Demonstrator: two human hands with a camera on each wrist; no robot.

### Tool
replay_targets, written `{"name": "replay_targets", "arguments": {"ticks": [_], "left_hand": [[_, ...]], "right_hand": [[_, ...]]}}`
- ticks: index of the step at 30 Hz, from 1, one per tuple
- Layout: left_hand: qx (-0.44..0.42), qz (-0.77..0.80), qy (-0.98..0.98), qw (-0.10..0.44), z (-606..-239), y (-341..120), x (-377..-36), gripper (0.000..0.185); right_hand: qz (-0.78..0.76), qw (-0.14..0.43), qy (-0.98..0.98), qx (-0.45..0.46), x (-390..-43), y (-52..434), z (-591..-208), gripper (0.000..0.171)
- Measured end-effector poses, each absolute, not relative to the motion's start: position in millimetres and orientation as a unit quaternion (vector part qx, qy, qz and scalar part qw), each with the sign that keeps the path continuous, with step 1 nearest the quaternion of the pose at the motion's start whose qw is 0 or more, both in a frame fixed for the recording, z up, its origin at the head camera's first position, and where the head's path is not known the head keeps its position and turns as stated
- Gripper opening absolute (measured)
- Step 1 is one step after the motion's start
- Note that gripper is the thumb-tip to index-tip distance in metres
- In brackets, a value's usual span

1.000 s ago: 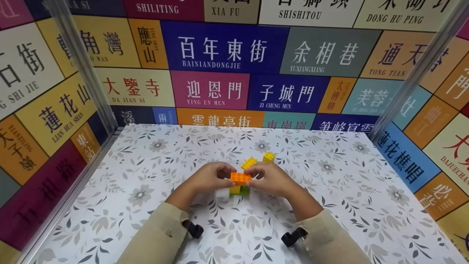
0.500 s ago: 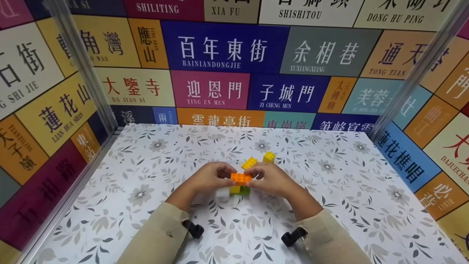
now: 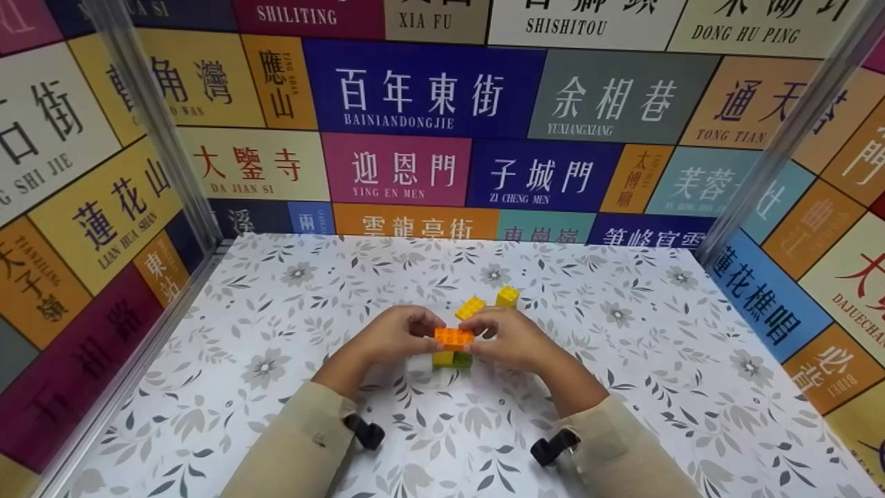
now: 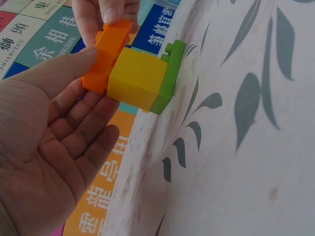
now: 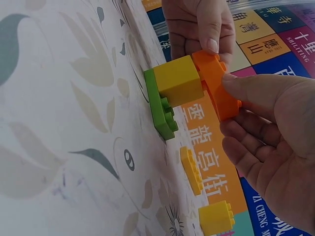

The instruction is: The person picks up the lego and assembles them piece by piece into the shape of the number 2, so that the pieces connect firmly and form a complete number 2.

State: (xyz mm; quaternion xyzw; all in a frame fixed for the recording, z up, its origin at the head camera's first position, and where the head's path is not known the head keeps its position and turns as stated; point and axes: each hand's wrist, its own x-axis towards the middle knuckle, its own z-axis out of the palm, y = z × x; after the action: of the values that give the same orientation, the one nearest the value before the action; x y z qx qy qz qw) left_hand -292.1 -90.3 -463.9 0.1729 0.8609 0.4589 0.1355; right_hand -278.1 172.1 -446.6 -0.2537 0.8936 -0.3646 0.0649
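My left hand (image 3: 394, 335) and right hand (image 3: 515, 337) pinch opposite ends of an orange toy building brick (image 3: 454, 337) between thumbs and fingers. Under it is a taller yellow brick (image 4: 137, 77), which stands on a thin green brick (image 4: 170, 78) on the table. In the right wrist view the orange brick (image 5: 215, 84) lies slightly tilted against the yellow brick's studded top, with a narrow gap showing between them. Part of the green brick (image 5: 160, 105) extends past the yellow one, its studs bare.
Beyond my right hand lie a flat yellow brick (image 3: 471, 308) and a taller yellow brick (image 3: 507, 297). The table (image 3: 442, 443) has a white leaf-patterned cover. Panels with printed signs (image 3: 422, 86) enclose its back and sides.
The orange brick has tipped slightly and shifted a touch toward me. Both hands keep nearly the same hold and place, and the other bricks have stayed put.
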Motion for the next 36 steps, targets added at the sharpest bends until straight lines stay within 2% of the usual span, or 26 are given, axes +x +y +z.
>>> {"name": "replay_targets", "arguments": {"ticks": [23,36], "left_hand": [[0.129,0.454,0.867,0.159,-460.3,-87.2,-291.7,0.021],[0.14,0.449,0.87,0.15,-460.2,-85.9,-291.1,0.019]], "right_hand": [[-0.364,0.09,0.901,-0.219,-280.4,172.1,-446.5,0.03],[-0.384,0.096,0.896,-0.201,-281.9,172.5,-450.6,0.029]]}}
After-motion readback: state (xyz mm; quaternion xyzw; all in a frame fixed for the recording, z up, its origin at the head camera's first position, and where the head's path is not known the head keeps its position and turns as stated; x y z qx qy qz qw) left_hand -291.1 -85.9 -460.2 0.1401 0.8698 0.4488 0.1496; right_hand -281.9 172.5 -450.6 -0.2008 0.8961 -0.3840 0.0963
